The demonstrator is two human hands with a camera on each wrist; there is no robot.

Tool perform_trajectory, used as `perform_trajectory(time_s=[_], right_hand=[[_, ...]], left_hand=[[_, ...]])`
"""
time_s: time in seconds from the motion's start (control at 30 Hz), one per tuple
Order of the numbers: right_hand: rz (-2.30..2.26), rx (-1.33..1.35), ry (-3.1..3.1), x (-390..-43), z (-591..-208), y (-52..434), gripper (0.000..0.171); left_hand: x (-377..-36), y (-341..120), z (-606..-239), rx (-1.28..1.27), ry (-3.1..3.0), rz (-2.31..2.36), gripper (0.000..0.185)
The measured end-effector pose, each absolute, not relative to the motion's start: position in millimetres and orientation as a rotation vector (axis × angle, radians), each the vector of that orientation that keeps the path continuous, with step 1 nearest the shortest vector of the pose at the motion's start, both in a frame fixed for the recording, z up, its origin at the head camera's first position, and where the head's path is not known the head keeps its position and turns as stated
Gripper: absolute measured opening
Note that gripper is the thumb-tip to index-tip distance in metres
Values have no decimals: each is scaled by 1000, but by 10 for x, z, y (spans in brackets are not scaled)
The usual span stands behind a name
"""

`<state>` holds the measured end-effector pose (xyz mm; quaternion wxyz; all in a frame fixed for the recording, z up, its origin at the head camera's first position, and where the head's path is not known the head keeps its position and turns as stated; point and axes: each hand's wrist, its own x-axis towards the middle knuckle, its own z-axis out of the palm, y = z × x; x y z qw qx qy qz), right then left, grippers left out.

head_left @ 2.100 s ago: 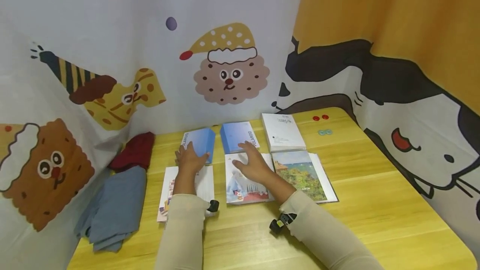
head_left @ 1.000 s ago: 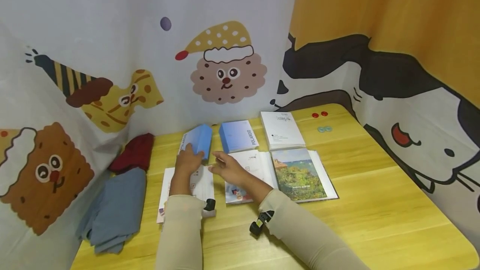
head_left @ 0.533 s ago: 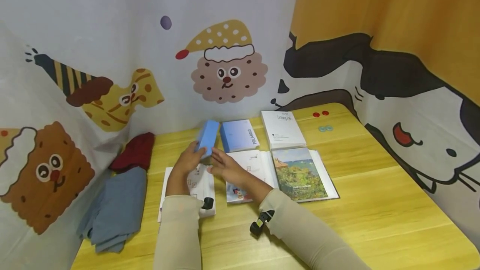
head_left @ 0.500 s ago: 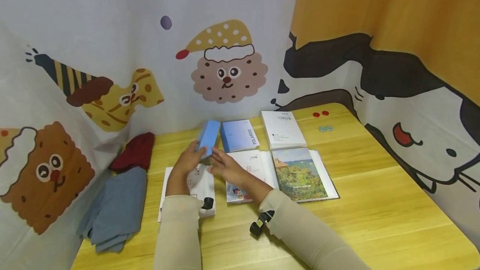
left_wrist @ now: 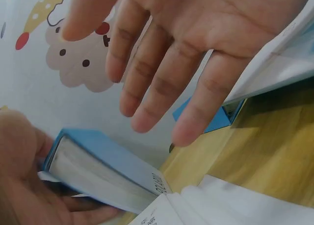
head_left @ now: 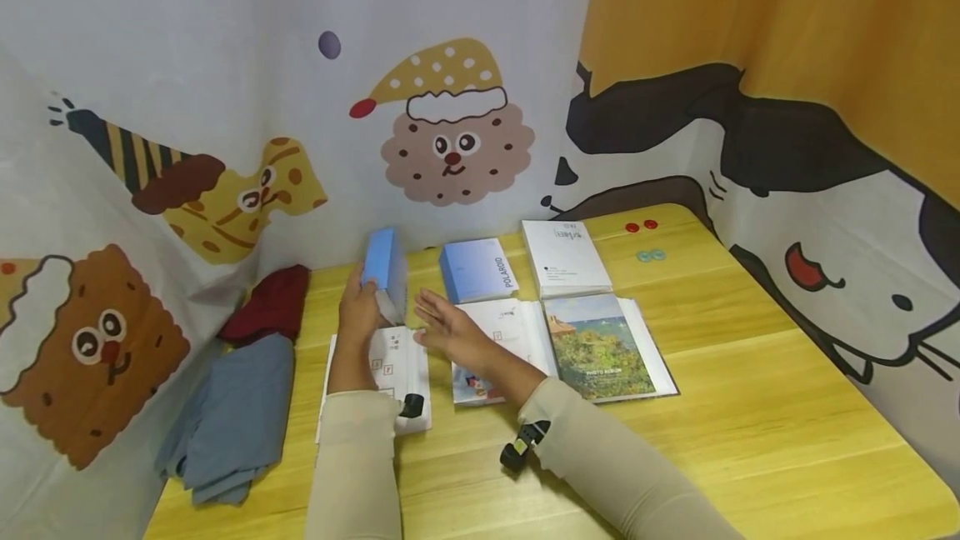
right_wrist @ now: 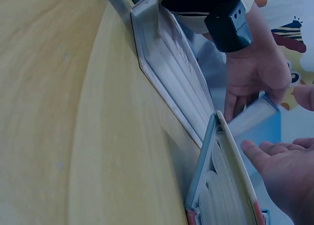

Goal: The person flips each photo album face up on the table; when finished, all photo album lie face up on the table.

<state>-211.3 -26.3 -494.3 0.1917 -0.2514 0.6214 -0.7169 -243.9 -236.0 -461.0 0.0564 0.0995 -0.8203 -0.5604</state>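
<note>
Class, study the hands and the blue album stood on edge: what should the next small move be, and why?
Probably bring the right hand against the blue album to steady it. The left hand alone grips it upright, above the white album, while the right hand hovers open just beside it, not touching.

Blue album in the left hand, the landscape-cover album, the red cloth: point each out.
blue album [head_left: 381, 261], head view, its raised blue cover.
landscape-cover album [head_left: 597, 346], head view, the printed front.
red cloth [head_left: 268, 303], head view, its middle fold.
</note>
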Motion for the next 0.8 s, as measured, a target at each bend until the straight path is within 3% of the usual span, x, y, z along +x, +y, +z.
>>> perform_trajectory(time_s=[0.17,0.5,0.8], right_hand=[[-2054,-651,1754,-2120,-4935,-250,82],[-2105,-632,1779,-2147,-4900,-171,72],[-2133,-625,1802,-2138,-4811,-108,60]], left_hand=[[-2451,-2397,-4613,388,-2351,-1605,59],[-2460,-2456,-4660,443,-2551,-1426,70],[-2453,-2476,-4738,315,-2723,-1235,73]])
